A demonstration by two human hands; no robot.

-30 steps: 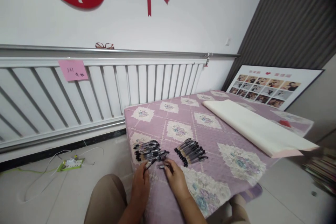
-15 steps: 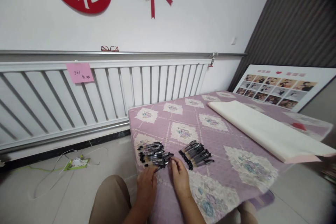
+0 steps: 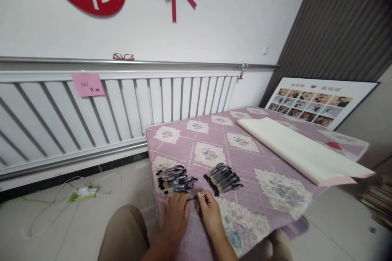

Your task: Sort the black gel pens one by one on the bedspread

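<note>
A black pen [image 3: 192, 198] is stretched between my two hands, close above the near part of the cloth. My right hand [image 3: 210, 214] pinches its right end between thumb and fingertips. The fingers of my left hand [image 3: 176, 214] are curled closed around its left end, which they partly hide. Just beyond my left hand lies a loose pile of black-capped clear pens [image 3: 174, 179], their ends uneven. To the right, beyond my right hand, several similar pens [image 3: 223, 178] lie side by side in a slanted row.
A purple cloth with floral diamonds [image 3: 211, 153] covers the table or bed. On its right side lies a folded cream sheet [image 3: 281, 147], with a photo board [image 3: 309, 104] behind. A white radiator [image 3: 171, 102] lines the wall. On the floor at left sits a power strip [image 3: 84, 192] with cables.
Both hands have drawn back slightly from the left pile, with one pen now apart from it between them. The view has shifted a little to the right.
</note>
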